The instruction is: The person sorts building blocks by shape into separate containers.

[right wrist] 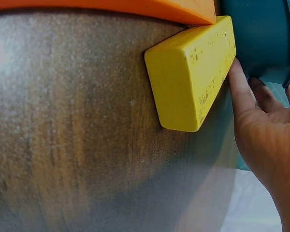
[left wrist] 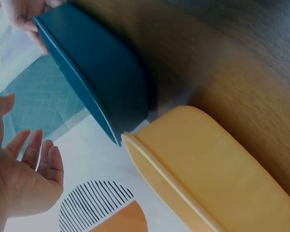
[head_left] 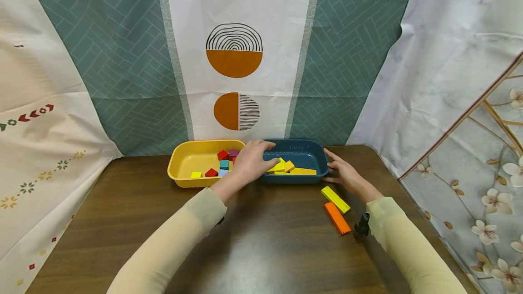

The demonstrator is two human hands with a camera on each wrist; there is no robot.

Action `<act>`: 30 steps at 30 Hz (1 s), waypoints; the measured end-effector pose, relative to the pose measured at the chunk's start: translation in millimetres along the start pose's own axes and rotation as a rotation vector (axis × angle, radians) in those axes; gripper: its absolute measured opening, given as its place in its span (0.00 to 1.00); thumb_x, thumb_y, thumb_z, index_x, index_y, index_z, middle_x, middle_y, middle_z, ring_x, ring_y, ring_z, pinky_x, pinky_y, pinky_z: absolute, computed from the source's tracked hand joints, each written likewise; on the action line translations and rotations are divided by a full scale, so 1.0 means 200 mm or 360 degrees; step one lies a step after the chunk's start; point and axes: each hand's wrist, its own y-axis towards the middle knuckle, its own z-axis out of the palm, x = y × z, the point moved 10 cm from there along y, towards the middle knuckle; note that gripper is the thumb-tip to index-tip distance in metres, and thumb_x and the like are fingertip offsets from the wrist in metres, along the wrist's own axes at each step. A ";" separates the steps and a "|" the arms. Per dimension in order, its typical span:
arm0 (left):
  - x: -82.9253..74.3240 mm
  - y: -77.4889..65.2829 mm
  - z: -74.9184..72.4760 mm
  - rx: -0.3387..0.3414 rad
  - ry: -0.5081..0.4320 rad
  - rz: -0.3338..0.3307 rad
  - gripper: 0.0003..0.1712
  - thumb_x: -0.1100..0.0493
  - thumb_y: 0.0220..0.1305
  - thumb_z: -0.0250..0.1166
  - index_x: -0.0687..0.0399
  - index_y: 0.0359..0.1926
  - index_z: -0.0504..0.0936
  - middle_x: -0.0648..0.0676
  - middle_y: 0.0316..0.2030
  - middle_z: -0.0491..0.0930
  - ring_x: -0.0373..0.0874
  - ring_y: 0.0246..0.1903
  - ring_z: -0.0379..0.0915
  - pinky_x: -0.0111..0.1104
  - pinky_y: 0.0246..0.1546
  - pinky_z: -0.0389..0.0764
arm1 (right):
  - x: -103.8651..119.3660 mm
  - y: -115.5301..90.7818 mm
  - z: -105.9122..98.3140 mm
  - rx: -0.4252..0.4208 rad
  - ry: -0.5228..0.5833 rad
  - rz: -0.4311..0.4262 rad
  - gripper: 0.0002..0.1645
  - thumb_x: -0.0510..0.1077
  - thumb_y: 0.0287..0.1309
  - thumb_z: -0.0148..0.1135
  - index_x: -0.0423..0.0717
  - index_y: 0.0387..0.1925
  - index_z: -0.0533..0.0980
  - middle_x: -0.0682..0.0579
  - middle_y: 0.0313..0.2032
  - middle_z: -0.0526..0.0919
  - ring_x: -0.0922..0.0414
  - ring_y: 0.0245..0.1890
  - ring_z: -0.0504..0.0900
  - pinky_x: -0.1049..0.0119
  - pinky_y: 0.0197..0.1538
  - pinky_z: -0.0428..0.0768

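My left hand (head_left: 250, 161) hovers where a yellow bin (head_left: 192, 160) and a dark blue bin (head_left: 302, 179) meet, its fingers spread loosely and nothing visible in its grasp. Against the right end of the blue bin, my right hand (head_left: 343, 173) rests with extended fingers (right wrist: 240, 92) touching the outer wall. Yellow blocks (head_left: 303, 171) lie in the blue bin, partly hidden by the left hand. Red, blue, purple and yellow cubes (head_left: 224, 164) sit in the yellow bin. A yellow bar block (right wrist: 193, 72) lies on the table close to the right hand.
An orange bar block (head_left: 337, 218) lies on the brown wooden table (head_left: 261, 248), in front of the yellow bar. Behind the bins hangs a patterned cloth (head_left: 269, 80). More cloth (head_left: 461, 162) borders the table's right side.
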 end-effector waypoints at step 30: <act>-0.54 -0.29 0.45 0.0454 0.0223 0.0986 0.30 0.41 0.72 0.63 0.44 0.71 0.76 0.44 0.64 0.76 0.42 0.64 0.67 0.34 0.69 0.65 | 0.01 0.00 0.00 0.0010 -0.0055 -0.0007 0.37 0.41 0.80 0.35 0.60 0.83 0.40 0.36 0.79 0.45 0.34 0.71 0.61 0.39 0.66 0.70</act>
